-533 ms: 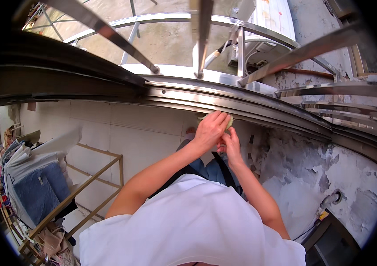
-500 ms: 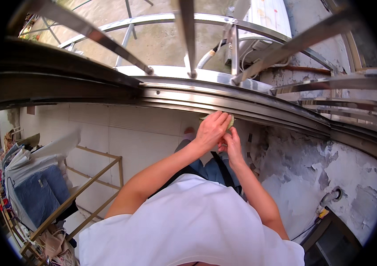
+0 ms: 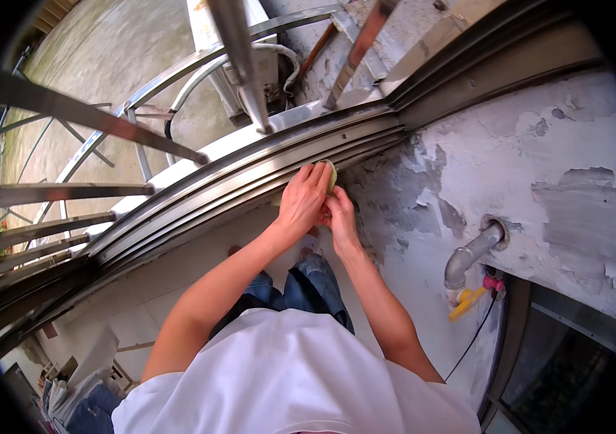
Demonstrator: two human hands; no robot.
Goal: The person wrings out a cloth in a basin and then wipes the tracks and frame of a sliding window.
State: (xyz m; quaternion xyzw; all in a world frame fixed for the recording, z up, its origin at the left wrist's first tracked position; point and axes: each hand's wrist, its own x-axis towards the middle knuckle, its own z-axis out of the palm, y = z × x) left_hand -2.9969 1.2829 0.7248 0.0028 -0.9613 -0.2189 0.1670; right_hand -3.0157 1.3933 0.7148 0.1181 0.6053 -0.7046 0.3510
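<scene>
My left hand [image 3: 304, 200] presses a pale green cloth [image 3: 332, 175] against the inner edge of the metal window track [image 3: 264, 168], its fingers bent over it. Just below and to the right, my right hand [image 3: 341, 219] has its fingers curled in at the cloth's lower edge, close against the left hand. Most of the cloth is hidden under the fingers. The track's long parallel grooves run past both hands, up to the frame's corner on the right.
Metal bars [image 3: 239, 65] rise beyond the track, with an outdoor unit [image 3: 250, 79] behind them. Right of me is a peeling wall [image 3: 424, 195] with a grey pipe [image 3: 473, 253] and yellow-handled valve [image 3: 467, 302]. Folded fabrics [image 3: 91, 405] lie at lower left.
My view has turned and shifted toward the right end of the track, bringing the wall pipe closer. Both hands have moved right along the track with the cloth.
</scene>
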